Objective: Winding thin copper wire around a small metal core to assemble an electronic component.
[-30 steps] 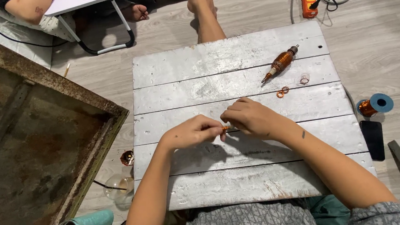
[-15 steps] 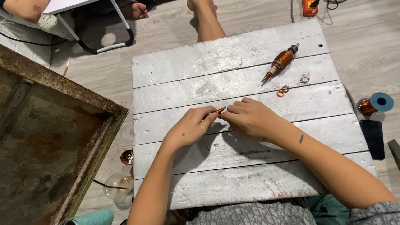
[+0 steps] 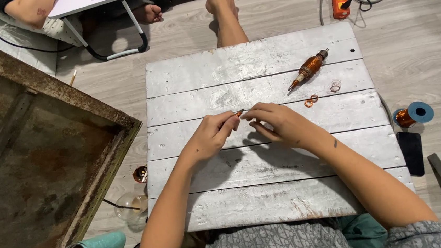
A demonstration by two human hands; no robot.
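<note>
Copper-coloured and small, a piece of wire point(image 3: 239, 113) is pinched between the fingers of the left hand point(image 3: 208, 139) and the right hand point(image 3: 278, 123) — both pressed together on it just above the middle of a whitewashed plank table point(image 3: 268, 201). Farther up the boards lies a copper-wound armature point(image 3: 308, 70), with small copper rings point(image 3: 311, 100) near it. On the wooden floor to the right sit a spool of copper wire point(image 3: 411, 115) and a dark phone point(image 3: 411, 152) — to the left, a rusty metal tray point(image 3: 40, 169).
</note>
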